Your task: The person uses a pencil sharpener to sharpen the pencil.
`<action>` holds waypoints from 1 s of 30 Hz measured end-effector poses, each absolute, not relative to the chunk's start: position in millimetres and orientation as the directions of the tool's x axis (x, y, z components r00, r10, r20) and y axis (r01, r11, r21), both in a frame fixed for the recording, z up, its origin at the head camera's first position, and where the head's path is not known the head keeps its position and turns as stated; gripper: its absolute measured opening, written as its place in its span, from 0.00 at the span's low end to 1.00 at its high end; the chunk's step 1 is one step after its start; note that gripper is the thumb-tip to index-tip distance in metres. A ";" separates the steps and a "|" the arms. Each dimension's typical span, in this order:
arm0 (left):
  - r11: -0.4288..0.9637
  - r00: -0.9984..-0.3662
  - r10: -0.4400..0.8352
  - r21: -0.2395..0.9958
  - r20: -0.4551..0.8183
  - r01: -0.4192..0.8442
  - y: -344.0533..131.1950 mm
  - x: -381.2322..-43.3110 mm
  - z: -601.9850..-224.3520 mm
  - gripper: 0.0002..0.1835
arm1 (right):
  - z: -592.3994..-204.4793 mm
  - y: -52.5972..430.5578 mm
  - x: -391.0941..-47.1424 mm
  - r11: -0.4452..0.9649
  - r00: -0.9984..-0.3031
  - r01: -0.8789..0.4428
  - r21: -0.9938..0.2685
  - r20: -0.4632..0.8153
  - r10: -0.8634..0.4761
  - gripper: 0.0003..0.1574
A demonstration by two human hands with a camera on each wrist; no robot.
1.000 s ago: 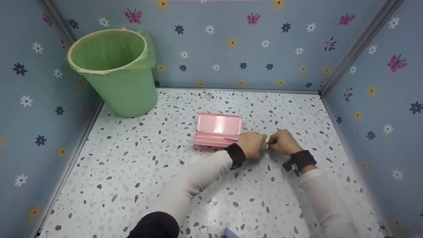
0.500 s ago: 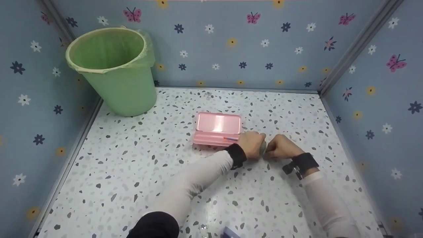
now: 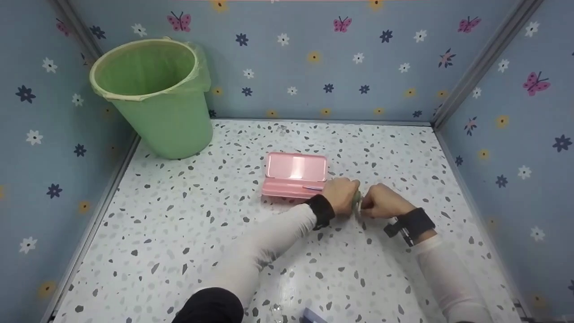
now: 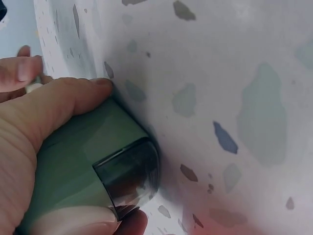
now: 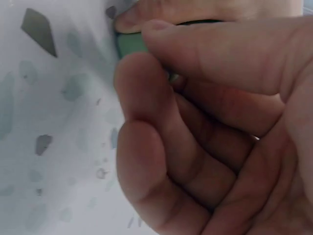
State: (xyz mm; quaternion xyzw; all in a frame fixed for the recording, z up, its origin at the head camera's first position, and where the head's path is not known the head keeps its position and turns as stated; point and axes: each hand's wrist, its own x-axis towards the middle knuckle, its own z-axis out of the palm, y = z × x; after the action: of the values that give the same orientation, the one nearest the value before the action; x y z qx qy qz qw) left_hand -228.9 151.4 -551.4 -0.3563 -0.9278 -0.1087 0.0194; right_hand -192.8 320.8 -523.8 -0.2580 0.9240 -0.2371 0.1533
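My left hand (image 3: 341, 196) grips a green pencil sharpener (image 4: 93, 132) on the terrazzo-patterned table, beside the pink pencil case. A dark see-through window (image 4: 129, 171) shows at one end of the sharpener. At its other end, the fingers of my right hand (image 3: 382, 201) are curled in and pinch a small pale crank handle (image 4: 34, 87), mostly hidden by the fingertips. In the right wrist view, thumb and forefinger meet close to the green body. The pink pencil case (image 3: 296, 167) lies open to the left, with a slim pencil (image 3: 312, 188) in its tray.
A green bin (image 3: 179, 121) with a liner stands at the back left. A blue-grey object (image 3: 313, 316) pokes in at the bottom edge. Flower-patterned walls (image 3: 314, 72) enclose the table (image 3: 188, 233) at the back and both sides.
My right hand has moved down and slightly nearer to me at the sharpener's end, its wrist shifting with it. My left hand and the pencil case stay in place.
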 end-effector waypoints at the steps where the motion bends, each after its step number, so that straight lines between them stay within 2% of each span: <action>1: 0.721 -0.745 0.658 0.191 0.114 0.666 151.7 -228.2 -551.8 0.15 | -521.0 320.3 -191.7 0.758 -0.818 -0.418 -0.501 -0.156 -0.554 0.03; 6: 0.717 -0.742 0.662 0.201 0.105 0.668 153.1 -226.5 -551.8 0.16 | -503.7 319.9 -189.4 0.754 -0.804 -0.493 -0.434 -0.105 -0.586 0.07; 13: 0.690 -0.718 0.691 0.225 0.079 0.688 150.9 -228.7 -549.2 0.19 | -487.7 321.8 -196.1 0.692 -0.754 -0.617 -0.375 0.028 -0.656 0.05; 17: 0.679 -0.711 0.701 0.253 0.056 0.689 148.7 -230.8 -547.9 0.15 | -486.9 323.1 -201.2 0.687 -0.755 -0.611 -0.393 0.031 -0.654 0.04; 26: 0.662 -0.693 0.719 0.246 0.061 0.708 149.1 -230.7 -547.0 0.16 | -485.6 325.2 -204.1 0.711 -0.776 -0.580 -0.398 0.004 -0.631 0.05; 30: 0.659 -0.684 0.725 0.211 0.077 0.722 148.6 -232.0 -546.4 0.22 | -481.4 326.4 -211.7 0.738 -0.799 -0.562 -0.374 0.015 -0.601 0.05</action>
State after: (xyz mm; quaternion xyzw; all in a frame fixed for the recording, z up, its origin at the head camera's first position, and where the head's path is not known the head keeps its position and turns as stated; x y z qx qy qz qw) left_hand -232.0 148.6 -546.4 -0.3974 -0.9107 -0.1127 -0.0070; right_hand -211.7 326.4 -481.4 -0.3122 0.9307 -0.1830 0.0535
